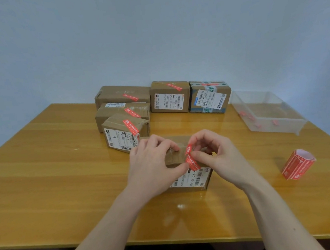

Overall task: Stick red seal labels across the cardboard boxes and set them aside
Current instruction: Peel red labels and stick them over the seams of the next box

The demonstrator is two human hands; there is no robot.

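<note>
A brown cardboard box [189, 181] with a white barcode label lies on the table in front of me. A red seal label [191, 159] runs over its top edge. My left hand [154, 165] rests on the box's left part, its thumb tip touching the label's lower end. My right hand [215, 156] pinches the label between thumb and fingers, with its upper end lifted off the cardboard. A roll of red labels [297, 163] lies to the right.
Several sealed boxes stand at the back: one [125, 131] just behind my hands, two [123, 96] stacked behind it, two more [170, 98] to the right [209, 97]. A clear plastic tray [266, 110] with red scraps sits far right. The wooden table [52, 180] ends near me.
</note>
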